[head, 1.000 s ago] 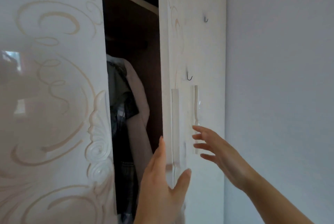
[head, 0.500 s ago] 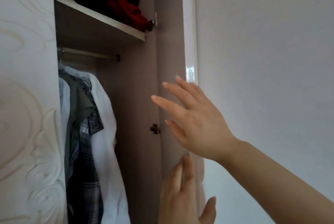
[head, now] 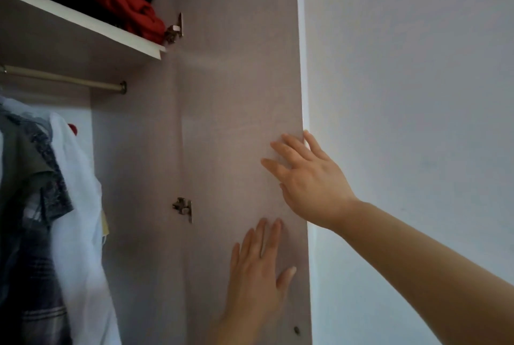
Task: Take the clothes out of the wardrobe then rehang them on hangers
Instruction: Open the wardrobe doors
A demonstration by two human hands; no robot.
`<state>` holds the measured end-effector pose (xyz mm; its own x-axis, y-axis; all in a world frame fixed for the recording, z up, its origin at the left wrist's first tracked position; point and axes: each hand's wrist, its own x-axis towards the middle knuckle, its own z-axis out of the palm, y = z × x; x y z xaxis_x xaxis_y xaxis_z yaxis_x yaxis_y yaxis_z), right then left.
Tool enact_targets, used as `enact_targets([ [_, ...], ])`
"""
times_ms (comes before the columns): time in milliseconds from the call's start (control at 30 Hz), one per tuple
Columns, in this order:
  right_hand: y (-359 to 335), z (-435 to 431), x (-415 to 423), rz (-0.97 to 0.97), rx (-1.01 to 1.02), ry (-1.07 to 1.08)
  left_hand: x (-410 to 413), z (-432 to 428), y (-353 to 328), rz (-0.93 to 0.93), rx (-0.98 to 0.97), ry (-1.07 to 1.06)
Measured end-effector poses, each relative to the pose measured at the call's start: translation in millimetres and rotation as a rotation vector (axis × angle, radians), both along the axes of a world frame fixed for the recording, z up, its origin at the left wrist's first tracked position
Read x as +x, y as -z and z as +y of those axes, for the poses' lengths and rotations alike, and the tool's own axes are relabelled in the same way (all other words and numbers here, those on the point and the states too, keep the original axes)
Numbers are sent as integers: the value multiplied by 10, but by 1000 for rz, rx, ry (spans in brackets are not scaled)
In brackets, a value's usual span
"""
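The wardrobe stands open, its right door [head: 239,94] swung back against the wall. My right hand [head: 308,177] lies flat on the door's inner face near its outer edge, fingers spread. Below it, my left hand [head: 256,272] presses flat on the same door. Hanging clothes fill the lower left: a white garment [head: 80,219] over a dark grey patterned shirt [head: 30,183], hung below the metal rail [head: 69,79]. Their hangers are hidden.
A white shelf [head: 83,23] above the rail carries folded red clothes [head: 130,13] and dark ones. Two metal hinges [head: 182,208] join the door to the wardrobe's side panel. A plain pale wall [head: 411,94] runs along the right.
The right door has swung from nearly closed to fully open. Both my hands followed it rightward and now lie flat on its inner face. The view has shifted right and up.
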<state>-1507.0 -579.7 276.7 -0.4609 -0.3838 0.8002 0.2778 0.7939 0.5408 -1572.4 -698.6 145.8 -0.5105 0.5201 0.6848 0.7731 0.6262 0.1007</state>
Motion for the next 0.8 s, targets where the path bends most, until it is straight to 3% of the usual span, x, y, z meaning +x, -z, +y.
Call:
enact_targets([
  [267, 185, 377, -461, -120, -81, 77, -398, 468, -151, -37, 51, 56],
  [400, 258, 592, -673, -71, -109, 95, -693, 713, -163, -24, 120, 80],
  [567, 295, 892, -874, -51, -126, 91, -1039, 1057, -33, 163, 218, 40],
  [800, 404, 1127, -1104, 31, -84, 60, -1252, 1310, 82, 221, 298, 6],
])
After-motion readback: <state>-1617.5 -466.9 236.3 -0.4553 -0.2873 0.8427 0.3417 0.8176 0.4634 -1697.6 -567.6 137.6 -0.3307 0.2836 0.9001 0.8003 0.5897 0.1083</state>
